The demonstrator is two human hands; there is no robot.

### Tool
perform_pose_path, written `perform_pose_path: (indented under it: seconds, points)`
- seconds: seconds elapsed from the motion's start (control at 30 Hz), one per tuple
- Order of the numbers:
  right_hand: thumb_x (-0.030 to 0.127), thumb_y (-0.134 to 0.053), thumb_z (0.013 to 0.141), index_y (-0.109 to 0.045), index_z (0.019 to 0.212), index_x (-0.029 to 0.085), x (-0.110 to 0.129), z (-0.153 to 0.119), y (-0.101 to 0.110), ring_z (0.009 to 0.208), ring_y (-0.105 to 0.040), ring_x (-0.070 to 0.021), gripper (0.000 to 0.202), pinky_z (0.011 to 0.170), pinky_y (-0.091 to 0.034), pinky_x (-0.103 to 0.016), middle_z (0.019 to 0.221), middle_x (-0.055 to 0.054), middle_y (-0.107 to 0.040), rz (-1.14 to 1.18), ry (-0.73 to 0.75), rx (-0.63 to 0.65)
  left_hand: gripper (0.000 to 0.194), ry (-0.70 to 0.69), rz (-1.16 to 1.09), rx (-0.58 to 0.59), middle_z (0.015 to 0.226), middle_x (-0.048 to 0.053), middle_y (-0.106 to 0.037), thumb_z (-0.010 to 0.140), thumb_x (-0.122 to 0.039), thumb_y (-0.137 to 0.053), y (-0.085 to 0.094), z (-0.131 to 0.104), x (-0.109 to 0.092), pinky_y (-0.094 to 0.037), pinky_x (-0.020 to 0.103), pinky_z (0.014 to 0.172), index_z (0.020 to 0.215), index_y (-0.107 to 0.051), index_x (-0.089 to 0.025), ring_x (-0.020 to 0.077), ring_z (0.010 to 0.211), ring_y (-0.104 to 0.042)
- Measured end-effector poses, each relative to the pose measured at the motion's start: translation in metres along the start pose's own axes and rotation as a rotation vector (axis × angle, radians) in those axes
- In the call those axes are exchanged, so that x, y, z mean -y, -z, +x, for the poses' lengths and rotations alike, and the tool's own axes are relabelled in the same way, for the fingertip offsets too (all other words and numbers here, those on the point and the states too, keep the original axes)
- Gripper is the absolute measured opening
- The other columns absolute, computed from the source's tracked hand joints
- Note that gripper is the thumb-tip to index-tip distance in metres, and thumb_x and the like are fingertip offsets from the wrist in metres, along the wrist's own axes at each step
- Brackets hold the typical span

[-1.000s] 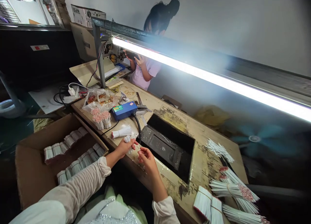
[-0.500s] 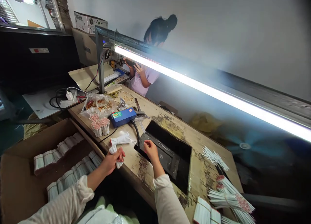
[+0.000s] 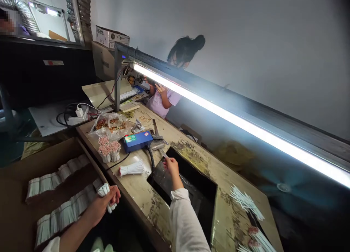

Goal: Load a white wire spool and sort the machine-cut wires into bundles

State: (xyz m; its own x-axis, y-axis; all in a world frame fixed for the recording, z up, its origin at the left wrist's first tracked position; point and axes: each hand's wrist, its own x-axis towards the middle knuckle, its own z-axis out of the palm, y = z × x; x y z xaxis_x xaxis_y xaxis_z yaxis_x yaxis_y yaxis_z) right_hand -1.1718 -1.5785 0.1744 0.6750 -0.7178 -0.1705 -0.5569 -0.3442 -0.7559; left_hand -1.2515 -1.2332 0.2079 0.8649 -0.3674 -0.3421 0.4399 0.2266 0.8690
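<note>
My left hand (image 3: 105, 204) is closed round a bundle of thin white wires (image 3: 104, 190) at the edge of the cardboard box. My right hand (image 3: 172, 166) pinches a thin pale strip (image 3: 163, 153) above the far left corner of the dark recess (image 3: 209, 188) in the bench. Between the two hands, another wire bundle (image 3: 131, 168) lies on the bench top. Behind it stand several upright bundles with pinkish ends (image 3: 108, 148), beside a blue box-shaped device (image 3: 137, 140) with a black cable.
An open cardboard box (image 3: 13, 193) at left holds rows of wire bundles. A clear plastic bag (image 3: 111, 126) holds small coppery parts. A lit tube lamp (image 3: 232, 117) crosses above the bench. Loose white wires (image 3: 246, 201) lie at right. Another person (image 3: 169, 95) is behind the bench.
My left hand has moved left and down with its bundle, towards the cardboard box. My right hand has moved towards the blue device and now pinches the strip. The camera view has shifted.
</note>
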Motion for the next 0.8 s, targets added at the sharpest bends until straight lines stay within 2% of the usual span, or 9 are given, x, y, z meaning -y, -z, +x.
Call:
perform_pose_path:
  seconds: [0.1,0.2,0.3,0.37,0.5,0.63,0.8]
  points:
    - [0.043,-0.052,0.086,-0.057,0.095,0.017,-0.02,-0.002,0.044,0.068,-0.07,-0.0177,0.028,0.059,-0.055,-0.027,0.084,-0.007,-0.072,0.064,0.059,0.0,0.054,0.042,-0.059,-0.022,0.063,0.001,-0.055,0.07,-0.061,-0.07,-0.003,0.0,0.001,-0.04,0.024,0.058,0.048,-0.054,-0.015,0.0119,0.06,-0.05]
    - [0.037,-0.053,0.082,-0.057,0.109,0.019,-0.052,-0.011,0.096,0.067,-0.07,-0.0161,0.032,0.059,-0.054,-0.024,0.083,-0.002,-0.072,0.049,0.093,0.007,0.052,0.105,-0.118,-0.037,0.07,0.001,-0.058,0.068,-0.057,-0.074,-0.007,0.004,0.007,-0.041,0.023,0.058,0.048,-0.052,-0.014,0.0098,0.059,-0.05]
    - [0.028,-0.055,0.078,-0.066,0.1,0.018,-0.09,-0.021,0.127,0.062,-0.07,-0.0171,0.026,0.058,-0.053,-0.024,0.067,0.0,-0.07,-0.03,0.064,0.069,0.05,0.14,-0.125,-0.027,0.071,0.0,-0.059,0.068,-0.054,-0.076,-0.018,0.01,0.014,-0.042,0.022,0.058,0.049,-0.053,-0.013,0.0072,0.055,-0.046]
    - [0.025,-0.055,0.078,-0.07,0.092,0.017,-0.112,-0.024,0.13,0.062,-0.07,-0.0181,0.022,0.058,-0.053,-0.024,0.063,-0.002,-0.07,-0.083,0.019,0.109,0.051,0.148,-0.11,-0.006,0.068,0.0,-0.059,0.067,-0.054,-0.076,-0.03,0.014,0.016,-0.043,0.022,0.058,0.048,-0.054,-0.013,0.0066,0.053,-0.045]
    - [0.023,-0.054,0.084,-0.072,0.096,0.015,-0.14,-0.021,0.114,0.065,-0.072,-0.0171,0.023,0.063,-0.054,-0.024,0.068,-0.003,-0.073,-0.176,-0.05,0.149,0.049,0.149,-0.047,0.052,0.057,-0.001,-0.055,0.066,-0.057,-0.075,-0.052,0.017,0.016,-0.041,0.022,0.055,0.052,-0.059,-0.013,0.0078,0.052,-0.045]
    - [0.031,-0.058,0.092,-0.068,0.101,0.014,-0.148,-0.011,0.1,0.065,-0.069,-0.0136,0.021,0.071,-0.056,-0.03,0.077,-0.001,-0.073,-0.26,-0.068,0.197,0.047,0.12,0.03,0.081,0.05,-0.003,-0.05,0.068,-0.059,-0.073,-0.061,0.014,0.019,-0.037,0.021,0.053,0.059,-0.064,-0.014,0.0093,0.052,-0.046]
    - [0.04,-0.056,0.093,-0.067,0.102,0.015,-0.142,-0.001,0.089,0.075,-0.07,-0.0148,0.029,0.079,-0.055,-0.035,0.086,-0.002,-0.073,-0.352,-0.014,0.23,0.046,0.138,0.1,0.069,0.051,-0.002,-0.049,0.071,-0.058,-0.07,-0.055,0.008,0.028,-0.035,0.022,0.052,0.061,-0.064,-0.014,0.0108,0.055,-0.048]
